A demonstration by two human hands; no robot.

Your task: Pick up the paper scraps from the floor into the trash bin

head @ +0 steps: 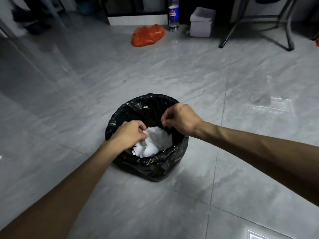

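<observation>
The floor (172, 69) is polished grey marble-look tile, glossy enough to mirror lights at right. The bin (155, 171) at centre wears a thin black plastic liner, crinkled and shiny. Inside lies white paper (155, 142), matt and crumpled. At upper centre, an orange plastic bag (148, 35) looks glossy and wrinkled; beside it stand a clear plastic bottle (173, 14) and a matt white box (202, 21).

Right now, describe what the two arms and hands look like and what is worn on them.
Both arms are bare as far up as the frame shows: no sleeves show. The left hand and right hand wear no gloves, and no watch, bracelet or ring is visible on either. The forearms are lean, with visible tendons on the right one. No markings show.
</observation>
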